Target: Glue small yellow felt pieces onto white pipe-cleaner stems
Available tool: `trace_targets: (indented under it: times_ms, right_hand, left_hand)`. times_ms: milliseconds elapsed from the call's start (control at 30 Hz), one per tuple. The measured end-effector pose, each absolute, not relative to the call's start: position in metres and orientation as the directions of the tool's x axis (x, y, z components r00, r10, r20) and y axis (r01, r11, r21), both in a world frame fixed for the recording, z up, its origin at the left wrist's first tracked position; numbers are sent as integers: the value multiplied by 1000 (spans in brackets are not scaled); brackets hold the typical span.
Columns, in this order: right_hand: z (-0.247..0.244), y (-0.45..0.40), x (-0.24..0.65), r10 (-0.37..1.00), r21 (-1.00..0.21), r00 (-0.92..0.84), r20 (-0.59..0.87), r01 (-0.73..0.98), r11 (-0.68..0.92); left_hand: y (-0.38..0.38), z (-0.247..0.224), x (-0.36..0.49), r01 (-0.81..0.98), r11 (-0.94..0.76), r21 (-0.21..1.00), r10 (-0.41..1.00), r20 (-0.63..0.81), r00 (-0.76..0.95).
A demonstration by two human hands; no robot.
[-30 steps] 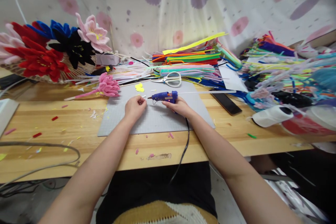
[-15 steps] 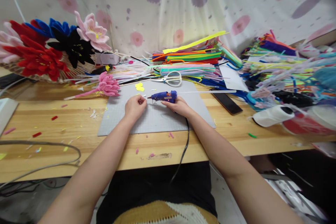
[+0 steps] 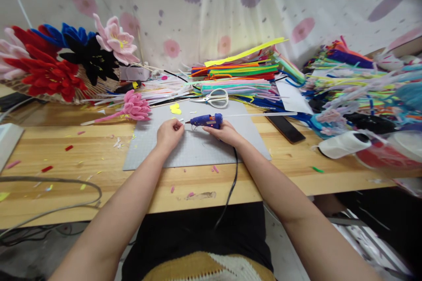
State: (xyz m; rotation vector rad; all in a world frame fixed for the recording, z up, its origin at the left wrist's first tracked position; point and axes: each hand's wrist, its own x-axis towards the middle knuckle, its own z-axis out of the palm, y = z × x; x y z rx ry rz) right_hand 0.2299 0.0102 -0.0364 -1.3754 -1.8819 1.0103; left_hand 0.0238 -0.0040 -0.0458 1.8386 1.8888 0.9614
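Observation:
A blue hot glue gun (image 3: 205,120) lies level in my right hand (image 3: 226,132), whose fingers are wrapped round its handle. A long clear glue stick (image 3: 263,114) juts out of its back end, and a black cord hangs down from it. My left hand (image 3: 169,135) is closed in a pinch just left of the nozzle. Between those fingertips sits a tiny white piece, too small to name. Both hands are over the grey cutting mat (image 3: 145,158). Beyond them on the mat are scissors (image 3: 217,99) with white handles and some yellow pieces (image 3: 175,108).
A pink pipe-cleaner flower (image 3: 136,106) lies left of the mat, with a bouquet of fuzzy flowers (image 3: 52,77) behind it. Bundles of pipe cleaners (image 3: 244,71) line the back. At right are a phone (image 3: 285,128) and a white spool (image 3: 344,145). Scraps dot the wooden table (image 3: 112,149).

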Motion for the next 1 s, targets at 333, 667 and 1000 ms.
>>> trace_targets:
  times_ms: [333,667,1000]
  right_hand:
    - [-35,10,230,959,-838,-281,29,516,176]
    - [-36,10,229,952,-845,-303,34,501,189]
    - [-37,11,230,961,-851,-274,23,499,163]
  left_hand:
    - [-4,-46,24,748,-58,662,972,209,-109]
    - [-3,-47,23,747,-64,662,970,216,-109]
    - [-4,-46,23,746,-76,662,970,223,-99]
